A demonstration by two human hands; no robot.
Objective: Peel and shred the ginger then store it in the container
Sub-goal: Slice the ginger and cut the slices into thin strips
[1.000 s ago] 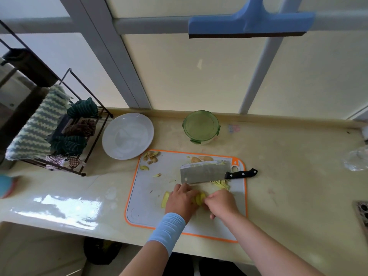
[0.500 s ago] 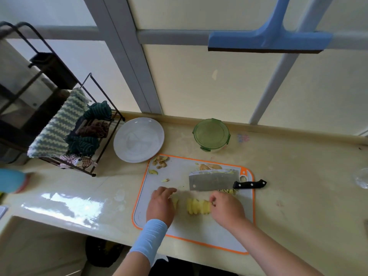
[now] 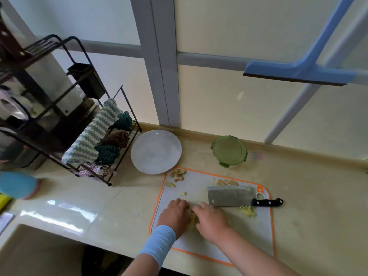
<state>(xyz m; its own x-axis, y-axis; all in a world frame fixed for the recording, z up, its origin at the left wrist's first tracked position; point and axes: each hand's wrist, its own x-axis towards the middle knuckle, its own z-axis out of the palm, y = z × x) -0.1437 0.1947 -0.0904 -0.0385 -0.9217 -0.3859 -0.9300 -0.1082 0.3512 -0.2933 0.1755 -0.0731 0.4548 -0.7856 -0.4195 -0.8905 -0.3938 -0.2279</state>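
Both hands are down on the white plastic cutting board with the orange rim [image 3: 264, 226], near its front left part. The left hand [image 3: 175, 215], with a light blue band on the wrist, and the right hand [image 3: 211, 220] are pressed close together, fingertips meeting, fingers curled in around a small heap of pale yellow ginger slices [image 3: 192, 223]. Only a sliver of the ginger shows between the palms, so I cannot tell how firmly it is pinched.

Just behind the right hand lies a broad steel cleaver with a black handle [image 3: 231, 196], flat on the board, its handle sticking out over the right edge. A little bunch of fine yellow ginger shreds [image 3: 248, 211] sits under the blade's near edge. Brownish ginger peelings [image 3: 178, 174] are piled at the far left corner of the board, with a few stray scraps beside them.

Beyond the board, against the wall, stands the round glass container with a green clip-on lid [image 3: 229, 150]; the lid is on, and I cannot make out anything inside through it. To its left a round white plate [image 3: 156, 151] lies on the beige counter [image 3: 308, 186], just touching the board's corner. Further left, a dark wire rack [image 3: 119, 156] holds a striped white-and-green cloth and several dark green and brown cloths bundled in its basket.
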